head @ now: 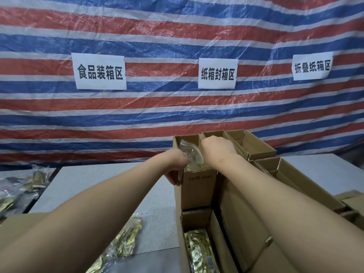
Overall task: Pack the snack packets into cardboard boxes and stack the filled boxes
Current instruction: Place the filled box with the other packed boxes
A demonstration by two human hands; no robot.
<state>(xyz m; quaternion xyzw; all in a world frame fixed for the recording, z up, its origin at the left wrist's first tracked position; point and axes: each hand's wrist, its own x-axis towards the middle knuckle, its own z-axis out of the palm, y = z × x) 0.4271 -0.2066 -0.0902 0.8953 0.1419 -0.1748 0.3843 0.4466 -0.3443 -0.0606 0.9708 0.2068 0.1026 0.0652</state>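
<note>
Nearest to you, a glossy gold packet (199,251) lies inside the open brown box (220,239) at the bottom. Your left hand (176,170) grips the near rim of the tall box (197,192), fingers curled over the corrugated edge. Your right hand (218,147) reaches into its top beside a crinkled clear packet (192,154); if it holds anything you cannot tell. More gold packets (122,243) lie on the grey table (102,186), with open surface left of the boxes.

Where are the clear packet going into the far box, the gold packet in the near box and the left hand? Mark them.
clear packet (192,154), head view, its middle.
gold packet (199,251), head view, its face.
left hand (175,174), head view, its knuckles.
</note>
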